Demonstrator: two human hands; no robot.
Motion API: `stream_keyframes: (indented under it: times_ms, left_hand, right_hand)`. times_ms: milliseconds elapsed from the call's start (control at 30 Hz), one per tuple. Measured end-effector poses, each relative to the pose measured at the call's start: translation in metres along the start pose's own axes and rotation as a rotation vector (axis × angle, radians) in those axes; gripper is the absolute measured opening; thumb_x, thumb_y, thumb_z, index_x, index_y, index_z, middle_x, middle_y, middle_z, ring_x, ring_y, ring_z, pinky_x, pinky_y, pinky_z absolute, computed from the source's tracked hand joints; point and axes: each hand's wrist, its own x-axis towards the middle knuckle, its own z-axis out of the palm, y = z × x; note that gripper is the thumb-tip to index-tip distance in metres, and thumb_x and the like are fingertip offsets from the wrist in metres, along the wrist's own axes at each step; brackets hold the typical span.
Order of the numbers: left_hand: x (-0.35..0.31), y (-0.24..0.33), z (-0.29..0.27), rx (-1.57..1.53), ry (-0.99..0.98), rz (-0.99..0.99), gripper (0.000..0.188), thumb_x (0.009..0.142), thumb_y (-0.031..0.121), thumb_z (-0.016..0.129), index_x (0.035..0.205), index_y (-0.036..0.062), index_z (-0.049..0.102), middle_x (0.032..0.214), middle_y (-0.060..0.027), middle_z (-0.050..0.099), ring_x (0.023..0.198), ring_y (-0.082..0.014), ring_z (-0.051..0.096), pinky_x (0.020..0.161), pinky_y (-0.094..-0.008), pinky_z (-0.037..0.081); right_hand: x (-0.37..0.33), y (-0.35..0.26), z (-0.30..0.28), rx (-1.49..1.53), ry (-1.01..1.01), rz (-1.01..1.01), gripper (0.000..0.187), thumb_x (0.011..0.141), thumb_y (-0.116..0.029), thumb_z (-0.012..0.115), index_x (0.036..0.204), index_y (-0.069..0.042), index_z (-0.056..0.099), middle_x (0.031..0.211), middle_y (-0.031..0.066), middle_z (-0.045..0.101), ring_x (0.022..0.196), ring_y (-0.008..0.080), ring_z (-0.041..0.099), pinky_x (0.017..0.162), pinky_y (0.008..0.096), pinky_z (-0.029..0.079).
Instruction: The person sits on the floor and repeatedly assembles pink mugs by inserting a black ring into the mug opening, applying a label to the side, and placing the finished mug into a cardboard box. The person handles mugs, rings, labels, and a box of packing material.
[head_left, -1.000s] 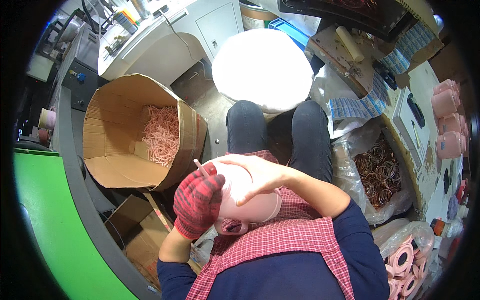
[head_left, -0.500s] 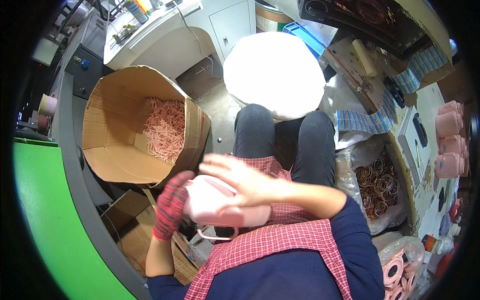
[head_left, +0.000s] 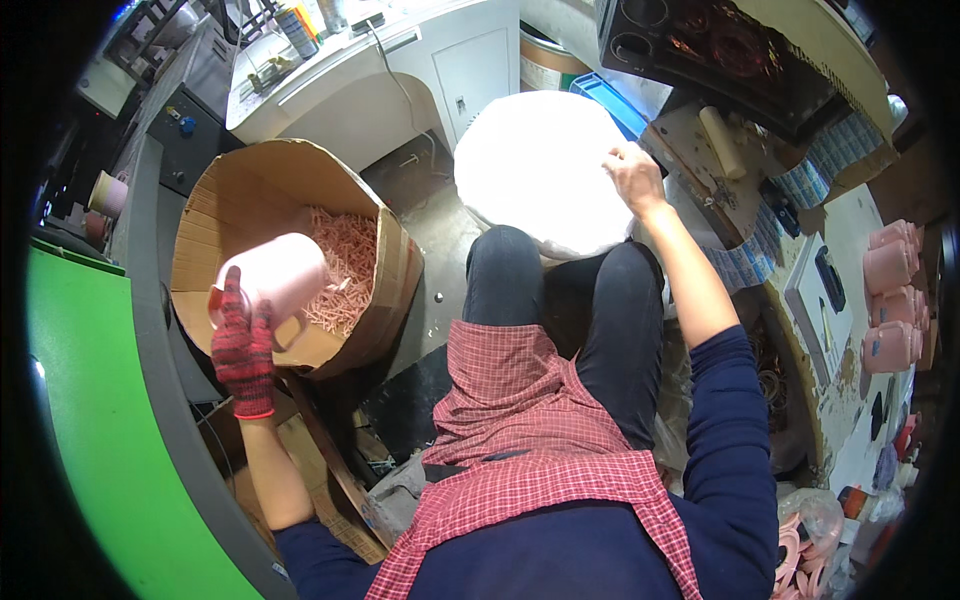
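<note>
My left hand [head_left: 243, 345], in a red and black knit glove, is closed round a pink plastic jug [head_left: 285, 268] with a handle. It holds the jug tilted on its side over the open cardboard box [head_left: 230, 190], above a heap of thin pink plastic sprues [head_left: 348, 262]. My bare right hand [head_left: 636, 180] is at the right edge of a large, round, glaring white surface [head_left: 540, 170] beyond my knees. Its fingers are curled together, and whatever they hold is too small to make out.
Several pink jugs [head_left: 890, 268] stand on the bench at right. Below it, a clear bag holds pink ring-shaped parts [head_left: 795, 555]. A green machine panel [head_left: 90, 400] runs along my left. A white cabinet [head_left: 465, 65] and blue crate [head_left: 610, 100] stand at the back.
The jug has moved from my lap to the left, over the cardboard box, in my left hand. My right hand has left the jug and reached forward to the white surface's right edge.
</note>
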Motion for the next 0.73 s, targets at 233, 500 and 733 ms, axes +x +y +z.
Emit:
stream_keyframes:
  times_ms: [233, 500, 733]
  left_hand:
    - [-0.015, 0.069, -0.009, 0.225, 0.195, 0.593, 0.046, 0.095, 0.019, 0.069, 0.139, 0.0110, 0.061, 0.101, -0.0100, 0.071, 0.075, -0.0278, 0.062, 0.077, -0.0399, 0.053]
    - [-0.069, 0.208, 0.036, -0.653, 0.025, 0.893, 0.068, 0.072, 0.022, 0.085, 0.134, 0.0156, 0.058, 0.125, -0.0091, 0.061, 0.116, -0.0281, 0.062, 0.101, -0.0449, 0.050]
    - [-0.073, 0.234, 0.051, -0.685, -0.459, 0.817, 0.105, 0.067, 0.028, 0.091, 0.155, 0.0107, 0.035, 0.153, -0.0174, 0.047, 0.140, -0.0400, 0.047, 0.117, -0.0518, 0.035]
  right_hand:
    - [-0.053, -0.074, -0.061, 1.195, 0.098, 0.354, 0.031, 0.091, 0.006, 0.061, 0.115, -0.006, 0.076, 0.133, 0.0085, 0.057, 0.099, 0.0153, 0.067, 0.071, 0.0283, 0.060]
    - [-0.109, -0.128, -0.196, 1.487, 0.089, 0.520, 0.019, 0.097, -0.015, 0.067, 0.085, 0.000, 0.064, 0.071, 0.0089, 0.066, 0.057, 0.0140, 0.065, 0.049, 0.0258, 0.055]
    - [-0.138, -0.178, -0.272, 1.415, -0.163, -0.025, 0.055, 0.100, -0.018, 0.064, 0.143, 0.009, 0.045, 0.125, 0.0290, 0.066, 0.104, 0.0333, 0.073, 0.091, 0.0422, 0.061]
